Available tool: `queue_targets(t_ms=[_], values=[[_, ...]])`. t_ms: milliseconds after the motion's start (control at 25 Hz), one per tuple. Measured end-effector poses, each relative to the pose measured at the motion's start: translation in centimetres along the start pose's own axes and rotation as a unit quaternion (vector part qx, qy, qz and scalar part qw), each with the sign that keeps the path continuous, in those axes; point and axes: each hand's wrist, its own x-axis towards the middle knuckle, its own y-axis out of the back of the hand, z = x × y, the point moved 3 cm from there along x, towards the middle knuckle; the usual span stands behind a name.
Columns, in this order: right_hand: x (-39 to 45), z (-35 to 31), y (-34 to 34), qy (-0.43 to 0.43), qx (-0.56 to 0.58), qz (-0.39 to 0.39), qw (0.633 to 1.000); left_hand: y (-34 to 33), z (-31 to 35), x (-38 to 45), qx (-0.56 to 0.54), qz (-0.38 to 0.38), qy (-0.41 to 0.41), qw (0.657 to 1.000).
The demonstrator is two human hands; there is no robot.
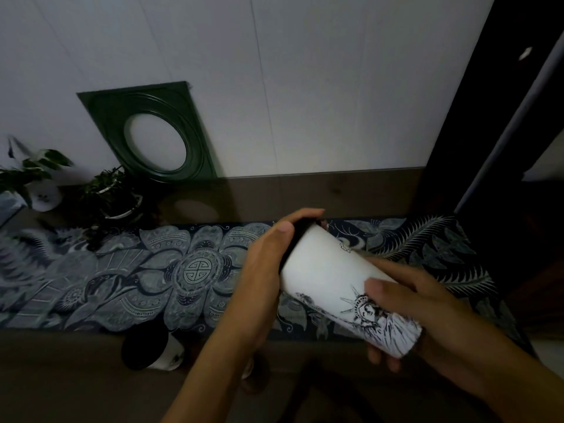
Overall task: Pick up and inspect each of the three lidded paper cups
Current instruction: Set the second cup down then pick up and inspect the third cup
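A white paper cup (329, 270) with a black lid and a Statue of Liberty drawing is held tilted above the table, lid end up and to the left. My left hand (268, 267) grips the lid end. My right hand (415, 303) wraps the bottom end, thumb on the drawing. A second lidded cup (149, 349) with a black lid stands on the table near the front edge, left of my left forearm. Another cup (248, 369) is mostly hidden behind that forearm.
A dark blue patterned cloth runner (152, 270) lies across the brown table. Two potted plants (113, 196) stand at the back left. A green frame with a round opening (152, 132) leans on the white wall. A dark post (476, 132) rises at the right.
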Motion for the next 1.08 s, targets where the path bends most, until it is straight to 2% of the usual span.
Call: queue_targets(t_ms=[80,120,160,200,240,280,320,360,400,440,480,520,600,640,680,720,760,800,840,880,920,960,1000,1040,1080], values=[[0.1,0.2,-0.1,0.030,-0.042,-0.001,0.999,-0.2,0.0,0.0,0.010,0.014,0.000,1.000],[0.0,0.1,-0.2,0.062,-0.137,0.016,0.988,-0.2,-0.1,0.0,0.014,0.027,0.002,1.000],[-0.1,-0.1,-0.2,0.109,-0.283,0.040,0.952,-0.3,-0.1,0.0,0.017,0.040,0.007,0.999],[-0.1,0.0,-0.2,0.157,-0.450,0.069,0.876,-0.4,-0.1,0.0,0.018,0.049,0.011,0.999],[-0.2,0.3,-0.2,0.208,-0.566,0.089,0.793,-0.4,0.0,0.0,0.019,0.052,0.015,0.998],[-0.4,0.3,-0.2,0.245,-0.604,0.103,0.752,-0.5,0.0,0.0,0.021,0.047,0.016,0.999],[-0.6,0.4,-0.2,0.257,-0.581,0.107,0.765,-0.5,0.1,-0.1,0.025,0.035,0.013,0.999],[-0.9,0.0,-0.2,0.223,-0.490,0.091,0.838,-0.6,0.3,-0.1,0.027,0.019,0.008,0.999],[-1.0,-0.3,-0.3,0.176,-0.339,0.056,0.923,-0.6,0.5,-0.3,0.023,0.004,0.003,1.000],[-1.1,-0.4,-0.1,0.114,-0.176,0.034,0.977,-0.7,0.7,-0.4,0.015,-0.007,-0.001,1.000],[-1.2,-0.4,0.3,0.046,-0.057,0.026,0.997,-0.8,0.9,-0.5,0.005,-0.012,-0.006,1.000],[-1.4,-0.2,0.3,-0.007,0.007,0.011,1.000,-0.9,1.0,-0.5,-0.001,-0.011,-0.010,1.000],[-1.3,-0.1,0.0,-0.017,0.028,-0.007,0.999,-1.0,1.1,-0.5,-0.001,0.005,-0.010,1.000],[-1.3,-0.3,-0.2,0.020,-0.030,-0.002,0.999,-1.1,1.0,-0.4,0.004,0.015,-0.006,1.000],[-1.3,-0.5,-0.4,0.072,-0.157,0.007,0.985,-1.1,1.0,-0.4,0.010,0.024,-0.001,1.000],[-1.3,-0.7,-0.4,0.128,-0.331,0.036,0.934,-1.1,0.8,-0.3,0.014,0.033,0.005,0.999],[-1.2,-0.6,-0.2,0.185,-0.502,0.069,0.842,-1.0,0.7,-0.2,0.012,0.040,0.009,0.999],[-1.1,-0.5,-0.1,0.231,-0.591,0.090,0.767,-1.0,0.6,-0.2,0.010,0.042,0.012,0.999],[-1.2,-0.4,0.0,0.258,-0.608,0.101,0.744,-1.0,0.6,-0.2,0.011,0.035,0.011,0.999],[-1.3,-0.5,0.0,0.246,-0.572,0.099,0.776,-1.0,0.6,-0.2,0.015,0.024,0.008,1.000],[-1.3,-0.9,-0.1,0.201,-0.468,0.082,0.857,-0.9,0.7,-0.3,0.018,0.010,0.003,1.000],[-1.5,-1.0,-0.3,0.149,-0.311,0.052,0.937,-0.9,0.7,-0.3,0.019,0.000,-0.003,1.000],[-1.6,-0.9,0.1,0.094,-0.158,0.041,0.982,-0.8,0.8,-0.4,0.017,-0.007,-0.010,1.000],[-1.7,-0.8,0.3,0.035,-0.052,0.046,0.997,-0.8,0.8,-0.4,0.014,-0.008,-0.015,1.000],[-1.7,-0.4,0.3,-0.002,0.006,0.036,0.999,-0.7,0.8,-0.3,0.011,-0.005,-0.017,1.000]])
